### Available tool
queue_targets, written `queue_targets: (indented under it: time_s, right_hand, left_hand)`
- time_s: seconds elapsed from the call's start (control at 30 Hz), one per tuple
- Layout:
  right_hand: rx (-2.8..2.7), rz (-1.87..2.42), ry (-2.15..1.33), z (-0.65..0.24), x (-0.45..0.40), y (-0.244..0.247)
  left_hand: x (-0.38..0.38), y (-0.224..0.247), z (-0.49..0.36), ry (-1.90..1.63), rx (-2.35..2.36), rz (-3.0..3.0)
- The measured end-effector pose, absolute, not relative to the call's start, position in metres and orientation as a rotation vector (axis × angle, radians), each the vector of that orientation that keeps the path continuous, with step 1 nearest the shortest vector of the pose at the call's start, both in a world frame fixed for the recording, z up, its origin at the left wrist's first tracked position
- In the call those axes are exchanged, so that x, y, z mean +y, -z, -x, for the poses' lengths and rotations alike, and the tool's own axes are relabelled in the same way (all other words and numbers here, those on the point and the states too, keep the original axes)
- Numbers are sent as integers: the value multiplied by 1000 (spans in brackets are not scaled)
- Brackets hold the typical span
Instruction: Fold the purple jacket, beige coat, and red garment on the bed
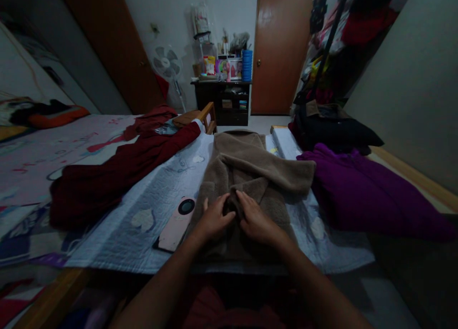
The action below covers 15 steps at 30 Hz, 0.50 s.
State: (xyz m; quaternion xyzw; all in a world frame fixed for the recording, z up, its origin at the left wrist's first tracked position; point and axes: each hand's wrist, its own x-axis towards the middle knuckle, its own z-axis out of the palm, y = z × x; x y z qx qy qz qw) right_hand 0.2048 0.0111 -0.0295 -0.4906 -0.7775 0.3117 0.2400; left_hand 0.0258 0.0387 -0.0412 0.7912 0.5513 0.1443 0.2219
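Note:
A brown fleecy coat (246, 152) lies spread on the bed in front of me, one sleeve (293, 174) stretched out to the right. Both of my hands are on its middle, at a bunched fold of the cloth. My left hand (216, 217) pinches the fold from the left, thumb toward the centre. From the right, my right hand (257, 219) grips the same bunched cloth, its fingertips close to those of the left. A pink phone (177, 226) with a round dark camera ring lies just left of the coat, near my left forearm.
A light blue quilt (143, 243) covers the bed. Dark red cloth (118, 181) lies to the left; a folded purple garment (365, 193) and a dark folded pile (332, 128) lie right. Behind stand a fan (166, 61), a black cabinet (222, 102) and a wooden door (282, 52).

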Motion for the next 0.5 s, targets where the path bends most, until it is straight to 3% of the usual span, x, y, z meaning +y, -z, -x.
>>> queue_targets:
  time_s: [0.23, 0.5]
  right_hand:
    - [-1772, 1166, -1258, -254, 25, 25]
    - [-1313, 1379, -1103, -293, 19, 29]
  left_hand:
    - [47, 33, -64, -747, 1410, -1928]
    - [54, 47, -66, -747, 1481, -2022]
